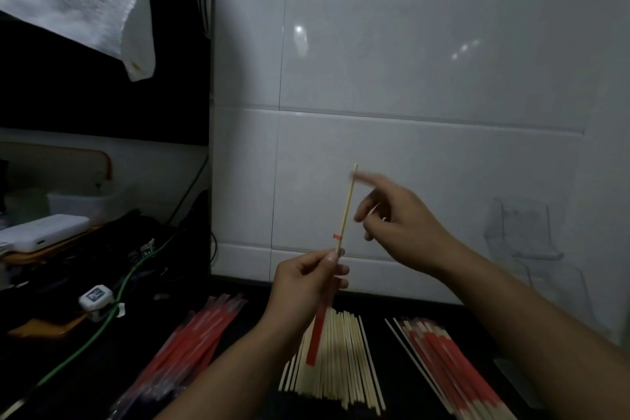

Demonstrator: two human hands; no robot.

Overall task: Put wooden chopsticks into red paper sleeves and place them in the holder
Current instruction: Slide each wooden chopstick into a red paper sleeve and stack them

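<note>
Bare chopsticks [337,361] lie heaped nearest us. Above that heap our left hand [306,280] pinches a sleeve [315,337] and its upright chopstick [347,208] — our right hand [399,222], blurred, loosely open, touches the tip.

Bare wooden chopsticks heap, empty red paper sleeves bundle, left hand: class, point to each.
Bare wooden chopsticks heap [344,361]: head view, middle of the sticks.
Empty red paper sleeves bundle [194,337]: head view, mid-length.
Left hand [306,283]: head view, knuckles.

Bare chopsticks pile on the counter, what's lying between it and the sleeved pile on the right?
In the head view, only dark countertop separates the bare chopsticks from the sleeved pile.
</note>
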